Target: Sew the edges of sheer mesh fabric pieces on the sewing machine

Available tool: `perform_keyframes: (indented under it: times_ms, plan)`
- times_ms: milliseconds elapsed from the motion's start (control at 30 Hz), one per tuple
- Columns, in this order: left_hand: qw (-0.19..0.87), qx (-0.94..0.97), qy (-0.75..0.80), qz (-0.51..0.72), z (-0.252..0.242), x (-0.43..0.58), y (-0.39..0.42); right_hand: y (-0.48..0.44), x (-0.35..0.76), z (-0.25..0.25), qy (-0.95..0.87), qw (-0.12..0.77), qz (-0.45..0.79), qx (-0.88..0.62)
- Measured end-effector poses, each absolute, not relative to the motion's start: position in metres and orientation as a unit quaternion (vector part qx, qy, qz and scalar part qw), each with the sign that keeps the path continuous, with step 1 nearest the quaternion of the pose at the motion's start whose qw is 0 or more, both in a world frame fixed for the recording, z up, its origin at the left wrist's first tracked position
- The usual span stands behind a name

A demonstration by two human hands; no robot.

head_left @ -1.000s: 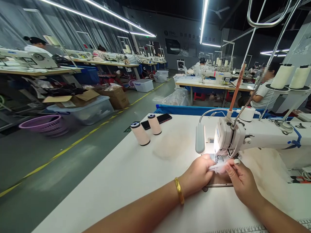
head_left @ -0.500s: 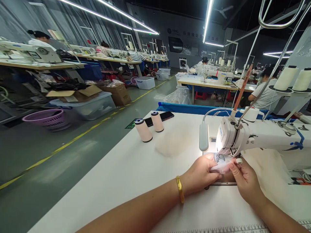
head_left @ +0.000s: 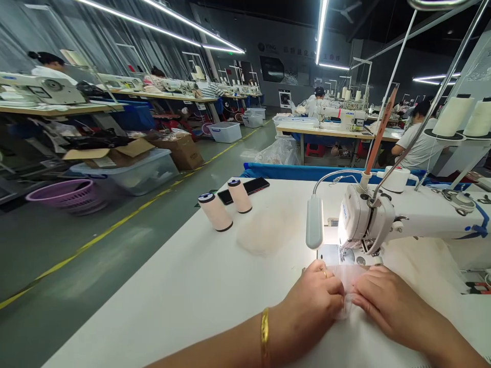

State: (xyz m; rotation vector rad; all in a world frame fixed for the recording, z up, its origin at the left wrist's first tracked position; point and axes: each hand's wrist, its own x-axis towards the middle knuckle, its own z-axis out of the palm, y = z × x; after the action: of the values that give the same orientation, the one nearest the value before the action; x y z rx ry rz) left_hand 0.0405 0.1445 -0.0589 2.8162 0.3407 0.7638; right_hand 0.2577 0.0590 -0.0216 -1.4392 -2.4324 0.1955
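Observation:
A small piece of sheer, pale fabric point(head_left: 346, 278) lies in front of the needle area of the white sewing machine point(head_left: 364, 220). My left hand point(head_left: 316, 306), with a gold bangle at the wrist, is closed on the fabric's left side. On the right side, my right hand point(head_left: 391, 304) pinches the same fabric between thumb and fingers. Both hands rest low over the table, just in front of the metal needle plate point(head_left: 328, 254). A lit lamp point(head_left: 314, 222) hangs left of the machine head. The fabric's edges under my fingers are hidden.
Two peach thread cones point(head_left: 215, 211) stand on the white table point(head_left: 184, 286) near a dark phone point(head_left: 259, 185). A sheer beige fabric piece point(head_left: 263, 232) lies behind my left hand; more beige fabric point(head_left: 422, 260) is under the machine arm. White thread cones point(head_left: 452, 116) stand at right. Co-workers sit farther off.
Both hands have drawn back from the needle toward me with the fabric, and the left hand has turned knuckles up. More of the needle plate shows. The view has shifted slightly.

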Motion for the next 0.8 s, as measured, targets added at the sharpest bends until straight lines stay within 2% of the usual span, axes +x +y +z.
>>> perform_keyframes:
  times_ms: [433, 600, 800]
  plan:
    - [0.097, 0.951, 0.136, 0.26, -0.054, 0.047, 0.152, 0.069, 0.266, -0.043, -0.824, 0.156, 0.028, -0.544]
    - [0.079, 0.946, 0.139, 0.282, -0.059, 0.054, 0.159, 0.074, 0.268, -0.042, -0.815, 0.184, -0.005, -0.549]
    - [0.118, 0.94, 0.16, 0.278, -0.059, 0.057, 0.168, 0.073, 0.266, -0.04, -0.809, 0.182, 0.052, -0.557]
